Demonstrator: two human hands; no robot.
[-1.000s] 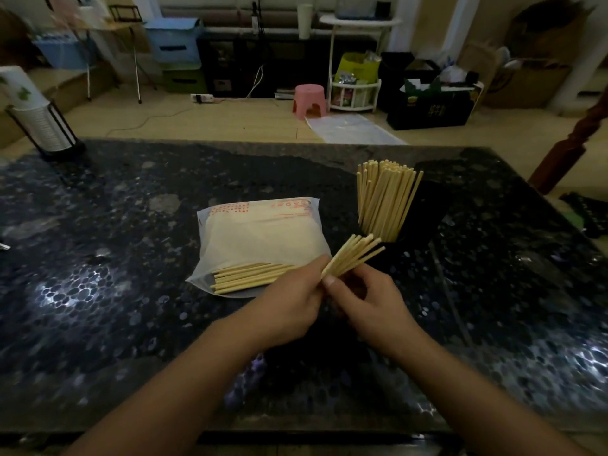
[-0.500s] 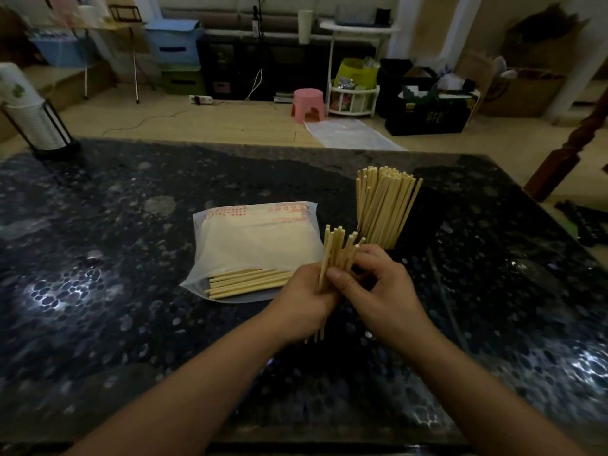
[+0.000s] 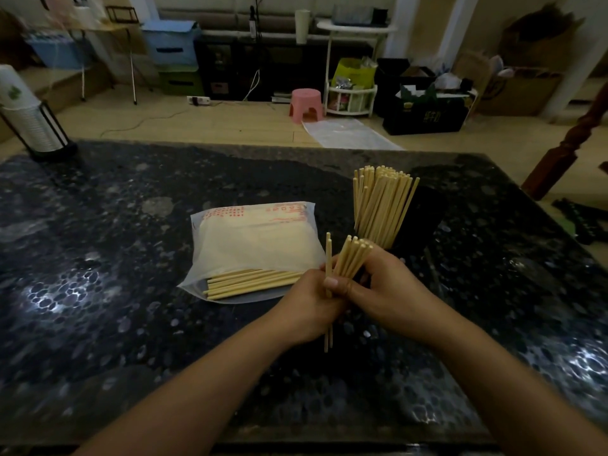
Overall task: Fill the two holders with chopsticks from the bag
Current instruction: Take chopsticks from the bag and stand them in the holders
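**Operator:** Status of the hands, nearest item first?

**Inspector:** Lower centre of the frame: the left hand and right hand both grasp one held bundle of chopsticks above the desk. A second ago the bundle lay slanted toward the right; it now stands nearly upright. One stick rides higher than the rest, and two tips protrude below the left hand.

**Operator:** Meaning for the task?

**Inspector:** In my judgement the ends are being squared before insertion. The bundle is not yet in a holder.

**Operator:** Farther back?

**Inspector:** Left of the hands, the bag lies flat, with loose chopsticks at its open mouth, so supply remains. Beyond the hands, centre right, a filled holder carries a dense upright sheaf. A second holder cannot be made out against the dark surface.
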